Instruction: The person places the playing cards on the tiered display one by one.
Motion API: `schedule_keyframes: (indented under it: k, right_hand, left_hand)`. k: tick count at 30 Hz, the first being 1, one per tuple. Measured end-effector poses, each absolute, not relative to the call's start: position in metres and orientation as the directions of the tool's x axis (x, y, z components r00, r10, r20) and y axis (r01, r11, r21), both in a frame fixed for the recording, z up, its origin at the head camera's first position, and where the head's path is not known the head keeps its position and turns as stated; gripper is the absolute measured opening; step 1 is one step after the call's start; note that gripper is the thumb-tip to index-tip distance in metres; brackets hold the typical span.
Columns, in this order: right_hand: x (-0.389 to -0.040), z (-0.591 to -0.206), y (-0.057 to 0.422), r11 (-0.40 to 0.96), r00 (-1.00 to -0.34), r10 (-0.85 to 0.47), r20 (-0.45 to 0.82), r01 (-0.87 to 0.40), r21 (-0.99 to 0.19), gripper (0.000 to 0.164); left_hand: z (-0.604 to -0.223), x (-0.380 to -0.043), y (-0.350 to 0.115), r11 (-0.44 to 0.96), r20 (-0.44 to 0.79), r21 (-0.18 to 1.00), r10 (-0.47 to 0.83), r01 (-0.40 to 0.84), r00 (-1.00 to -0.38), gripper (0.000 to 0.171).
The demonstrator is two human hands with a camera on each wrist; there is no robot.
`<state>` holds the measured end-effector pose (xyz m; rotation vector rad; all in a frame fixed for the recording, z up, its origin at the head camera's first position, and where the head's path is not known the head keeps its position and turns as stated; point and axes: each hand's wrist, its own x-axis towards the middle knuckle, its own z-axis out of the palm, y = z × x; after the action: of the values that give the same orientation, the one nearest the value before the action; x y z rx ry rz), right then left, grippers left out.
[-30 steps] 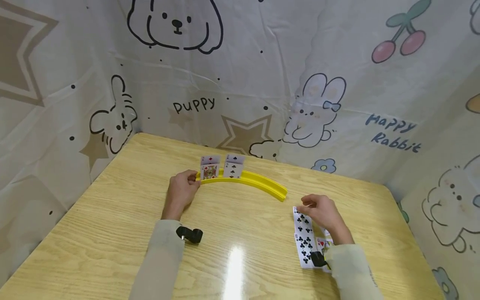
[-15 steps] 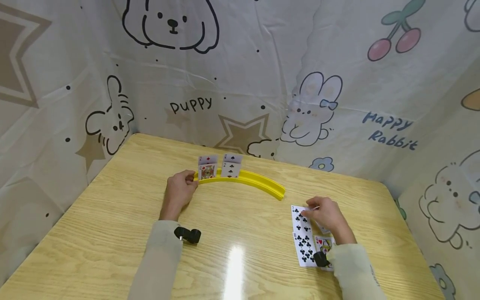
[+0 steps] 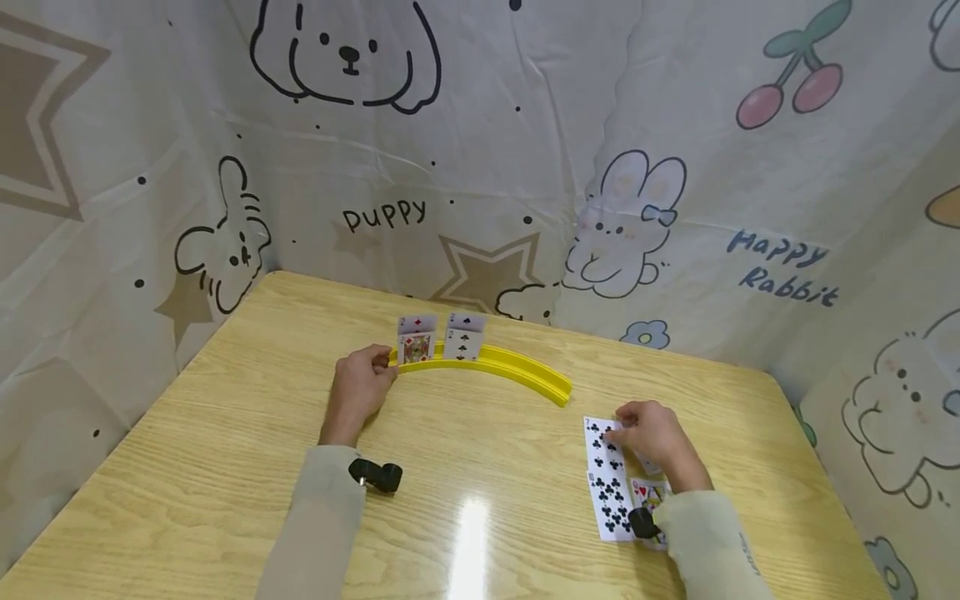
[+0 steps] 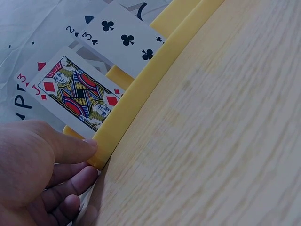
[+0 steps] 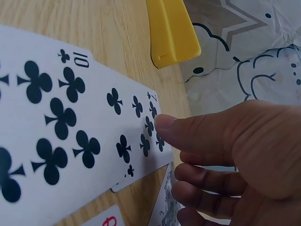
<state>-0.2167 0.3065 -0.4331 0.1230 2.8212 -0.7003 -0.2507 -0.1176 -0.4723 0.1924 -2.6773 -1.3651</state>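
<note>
In the head view, my left hand (image 3: 358,392) holds the left end of a curved yellow card holder (image 3: 517,368), thumb on its front wall in the left wrist view. Upright in it stand a jack of diamonds (image 4: 77,92) before a three of diamonds (image 4: 29,71), and a three of clubs (image 4: 120,35) before a two of spades (image 4: 77,29). My right hand (image 3: 656,437) is over the flat seven of clubs (image 5: 134,113), its thumb tip at the card's edge and its other fingers loosely bent beside it. A ten of clubs (image 5: 47,108) overlaps the seven.
Beside the ten lies a queen of hearts (image 3: 647,493), partly covered by the right wrist's black camera (image 3: 642,522). Another card (image 5: 164,202) shows under the right fingers. A printed cloth (image 3: 480,150) hangs behind the wooden table (image 3: 187,467).
My right hand has shifted slightly right and toward me, uncovering more of the seven of clubs. The left hand keeps its hold on the card holder.
</note>
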Motion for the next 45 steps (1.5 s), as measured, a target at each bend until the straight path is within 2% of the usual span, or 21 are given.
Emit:
schedule_keyframes:
  k: [8, 25, 31, 45]
  right_hand:
    - [-0.2152, -0.4362, 0.304, 0.9, -0.963, 0.033, -0.269, 0.146, -0.41, 0.046]
    - [-0.2187, -0.4389, 0.3025, 0.865, -0.972, 0.055, -0.228, 0.161, -0.476, 0.032]
    - [-0.2189, -0.4406, 0.304, 0.871, -0.978, 0.024, -0.209, 0.123, -0.476, 0.037]
    - [-0.2212, -0.4355, 0.3061, 0.881, -0.994, 0.007, -0.105, 0.055, -0.47, 0.02]
  left_hand:
    - [-0.4742, -0.2487, -0.1176, 0.584, 0.081, 0.811, -0.17, -0.034, -0.982, 0.034]
    - [-0.4732, -0.2482, -0.1177, 0.579, 0.085, 0.815, -0.172, -0.031, -0.981, 0.033]
    - [-0.4748, -0.2488, -0.1179, 0.585, 0.078, 0.81, -0.174, -0.039, -0.982, 0.034]
    - [-0.4755, -0.2493, -0.1178, 0.592, 0.1, 0.806, -0.176, -0.024, -0.979, 0.033]
